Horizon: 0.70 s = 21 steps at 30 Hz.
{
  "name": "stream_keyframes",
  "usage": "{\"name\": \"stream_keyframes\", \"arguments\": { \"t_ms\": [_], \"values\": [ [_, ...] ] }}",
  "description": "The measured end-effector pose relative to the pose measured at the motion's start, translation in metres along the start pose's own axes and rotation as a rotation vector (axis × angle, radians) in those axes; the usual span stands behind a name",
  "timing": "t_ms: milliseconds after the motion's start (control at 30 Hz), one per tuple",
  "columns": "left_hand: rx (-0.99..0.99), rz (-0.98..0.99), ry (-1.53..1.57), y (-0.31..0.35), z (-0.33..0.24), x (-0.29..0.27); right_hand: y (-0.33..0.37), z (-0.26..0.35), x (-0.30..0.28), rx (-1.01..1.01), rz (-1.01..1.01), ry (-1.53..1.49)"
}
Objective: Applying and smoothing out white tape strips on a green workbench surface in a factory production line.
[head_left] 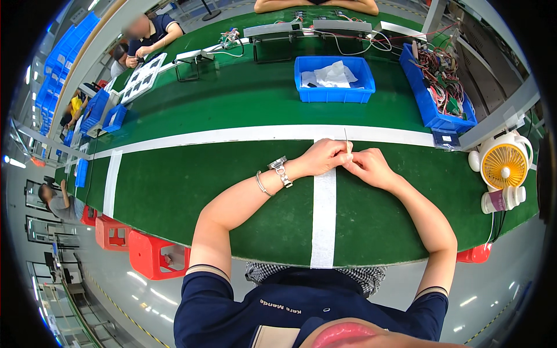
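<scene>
My left hand (321, 158) and my right hand (373, 167) meet over the green table, just in front of the white cross strip. Between their fingertips is a small pale piece (349, 147), with a thin dark wire-like tip (346, 134) standing up from it. Both hands have their fingers closed in a pinch around this piece. Most of it lies hidden behind the fingers, so its exact kind does not show. A watch (281, 170) and a bangle (262, 183) are on my left wrist.
Beyond my hands stands a blue bin (335, 95) with white crumpled paper. A long blue bin (432, 116) of tangled wires sits at the right, near a yellow-and-white fan (503, 165) and a white bottle (502, 199). Coworkers sit across and at the far left.
</scene>
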<state>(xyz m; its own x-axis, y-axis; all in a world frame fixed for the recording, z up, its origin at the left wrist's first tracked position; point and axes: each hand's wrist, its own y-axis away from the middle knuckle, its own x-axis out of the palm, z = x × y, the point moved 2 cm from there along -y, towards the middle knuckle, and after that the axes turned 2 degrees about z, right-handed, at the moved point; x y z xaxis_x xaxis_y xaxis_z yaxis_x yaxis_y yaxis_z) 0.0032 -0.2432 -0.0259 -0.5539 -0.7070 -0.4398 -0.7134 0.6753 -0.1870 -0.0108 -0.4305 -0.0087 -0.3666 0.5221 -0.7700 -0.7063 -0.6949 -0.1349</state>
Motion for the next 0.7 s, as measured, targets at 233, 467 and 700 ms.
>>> {"name": "stream_keyframes", "arguments": {
  "t_ms": [233,467,700],
  "values": [
    [0.007,-0.001,0.010,-0.0003,0.0011,0.0003,-0.0006,-0.0003,0.0005,-0.006,-0.005,-0.007],
    [-0.018,0.000,0.029,-0.0003,0.0027,0.0022,0.0014,-0.0052,0.0027,-0.006,-0.010,-0.012],
    [-0.066,0.006,0.024,-0.0009,-0.0054,-0.0008,-0.0006,-0.0015,-0.0019,0.034,-0.007,-0.087]
  ]
}}
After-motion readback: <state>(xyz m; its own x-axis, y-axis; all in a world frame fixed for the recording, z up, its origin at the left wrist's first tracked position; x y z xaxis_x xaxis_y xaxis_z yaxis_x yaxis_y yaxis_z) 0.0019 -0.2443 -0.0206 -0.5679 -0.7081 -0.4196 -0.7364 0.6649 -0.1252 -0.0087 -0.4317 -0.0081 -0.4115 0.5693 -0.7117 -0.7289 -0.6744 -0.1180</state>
